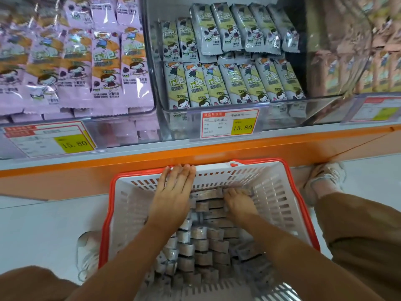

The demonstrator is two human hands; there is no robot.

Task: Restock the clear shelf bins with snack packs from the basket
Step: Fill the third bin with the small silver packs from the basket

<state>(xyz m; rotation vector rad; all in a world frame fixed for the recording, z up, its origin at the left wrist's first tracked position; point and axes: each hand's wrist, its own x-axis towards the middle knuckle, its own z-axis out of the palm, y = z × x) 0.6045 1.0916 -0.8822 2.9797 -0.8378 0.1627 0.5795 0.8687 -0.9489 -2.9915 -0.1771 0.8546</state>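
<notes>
This is a shop, at a snack shelf. The right hand point(237, 203) curls its fingers over loose packs point(201, 235) in a red-rimmed white shopping basket point(275, 198), and just beyond that grip runs an orange-edged shelf point(217, 152) of clear bins point(303, 114). The bins hold neat rows of identical packets, green packs point(234, 83) straight above the grip and purple packs point(104, 61) up to its left, with a price tag point(230, 124) reading 15.80 above the grip and a second tag point(65, 142) further left.
</notes>
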